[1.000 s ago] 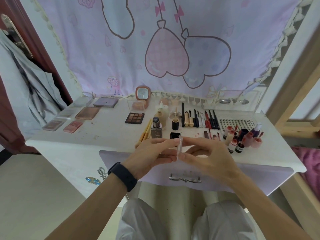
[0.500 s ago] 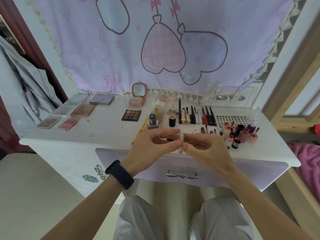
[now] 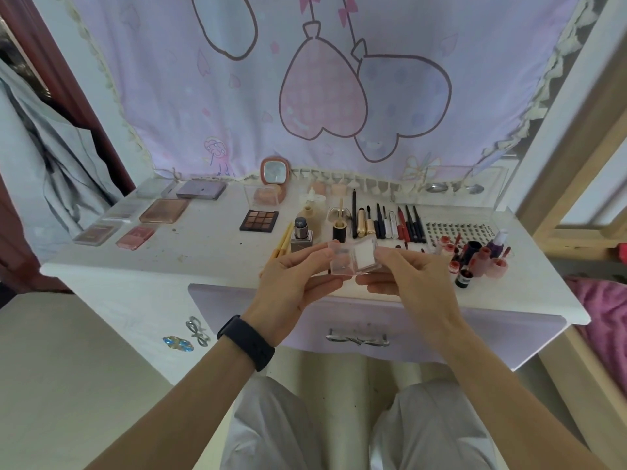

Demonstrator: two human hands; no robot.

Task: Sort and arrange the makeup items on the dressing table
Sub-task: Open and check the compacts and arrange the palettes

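Inspection of one item during sorting: a small clear case [image 3: 353, 257] with a white pan in its right half is held in the air over the front edge of the dressing table [image 3: 203, 252], above the drawer [image 3: 356, 320] and touching nothing on the tabletop. The left hand [image 3: 298, 278], with a dark wristband [image 3: 246, 347], pinches the case's left edge between thumb and fingers; the right hand [image 3: 407, 279] pinches the right edge in the same way. The case looks spread open along a middle seam, though the hinge cannot be made out. Groups are already laid out on the table: flat palettes [image 3: 164, 211] at far left, a nine-pan palette [image 3: 259, 221] near the centre, a row of pencils and tubes [image 3: 386, 222] right of centre, and small red pots and bottles [image 3: 475, 259] at far right. The step in hand appears to be identifying this case before it is placed. The next move probably calls for closing the case if it is open, passing it to one hand, and setting it flat with its own kind, most likely the palettes at left, without knocking the upright bottles just behind the hands.
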